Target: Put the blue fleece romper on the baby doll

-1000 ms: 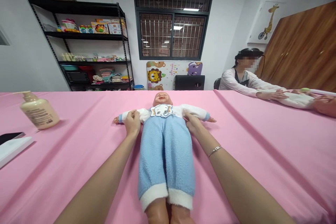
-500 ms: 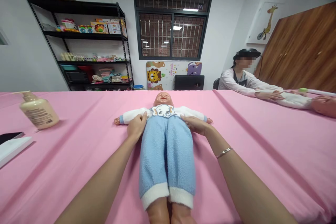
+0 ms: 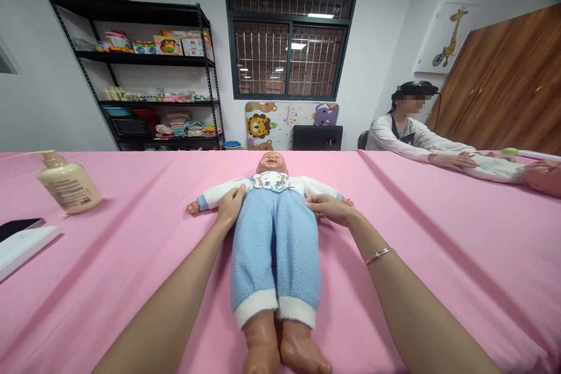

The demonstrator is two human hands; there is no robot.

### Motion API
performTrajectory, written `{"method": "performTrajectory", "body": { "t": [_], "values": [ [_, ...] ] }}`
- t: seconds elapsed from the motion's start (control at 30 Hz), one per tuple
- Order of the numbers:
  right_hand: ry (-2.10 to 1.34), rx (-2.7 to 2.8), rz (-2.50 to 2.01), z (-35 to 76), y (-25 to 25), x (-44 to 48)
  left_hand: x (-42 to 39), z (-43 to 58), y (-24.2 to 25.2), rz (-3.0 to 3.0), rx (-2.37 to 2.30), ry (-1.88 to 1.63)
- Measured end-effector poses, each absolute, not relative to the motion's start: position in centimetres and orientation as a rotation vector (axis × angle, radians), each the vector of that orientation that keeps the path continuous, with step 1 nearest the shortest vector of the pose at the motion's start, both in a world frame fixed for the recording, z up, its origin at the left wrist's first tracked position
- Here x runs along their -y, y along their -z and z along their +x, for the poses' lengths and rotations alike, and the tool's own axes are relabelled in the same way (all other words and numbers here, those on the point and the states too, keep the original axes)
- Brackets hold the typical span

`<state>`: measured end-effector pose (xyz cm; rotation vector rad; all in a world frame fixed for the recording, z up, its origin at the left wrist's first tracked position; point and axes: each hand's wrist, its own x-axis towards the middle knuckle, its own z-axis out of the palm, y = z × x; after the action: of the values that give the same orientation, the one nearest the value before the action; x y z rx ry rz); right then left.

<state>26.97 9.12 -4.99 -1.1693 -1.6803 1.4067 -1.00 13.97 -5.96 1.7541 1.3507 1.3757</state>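
Observation:
A baby doll [image 3: 272, 162] lies on its back on the pink-covered table, head at the far side and bare feet towards me. It wears a white top [image 3: 228, 190] with an elephant face on the chest and fleecy light-blue pants [image 3: 274, 239] with white cuffs. At the left of the waist, my left hand [image 3: 231, 204] is closed on the pants' edge, thumb on top. My right hand [image 3: 328, 209] pinches the pants at the right side of the waist, its fingertips partly hidden by the fabric. The doll's arms spread out past both hands.
On the left stand a pump bottle [image 3: 70, 184], a white box [image 3: 30, 248] and a dark phone [image 3: 20, 228]. Across the table at right, a person [image 3: 394, 131] rests a hand on another doll [image 3: 497, 168]. A black shelf [image 3: 144, 58] stands against the back wall.
The doll has shifted slightly away from me and tilted, so more of its feet shows. Both hands keep their hold at the waist. The view has moved a little.

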Motion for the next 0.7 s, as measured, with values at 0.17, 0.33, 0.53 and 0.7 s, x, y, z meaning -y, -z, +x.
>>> {"method": "performTrajectory", "body": {
  "t": [0.17, 0.33, 0.53, 0.7],
  "values": [
    [-0.985, 1.629, -1.348, 26.3, 5.5, -9.9, -14.5, -1.2, 5.9, 1.618, -1.142, -1.355],
    [-0.532, 1.456, -1.580, 25.1, 7.2, -11.6, -14.8, -1.2, 5.4, 1.373, -1.140, -1.537],
    [-0.299, 1.460, -1.827, 24.5, 7.1, -10.9, -14.9, -1.4, 5.8, 1.354, -1.083, -1.554],
    [-0.098, 1.518, -2.111, 23.4, 5.0, -9.4, -15.2, -1.8, 6.6, 1.416, -1.071, -1.501]
  ]
}}
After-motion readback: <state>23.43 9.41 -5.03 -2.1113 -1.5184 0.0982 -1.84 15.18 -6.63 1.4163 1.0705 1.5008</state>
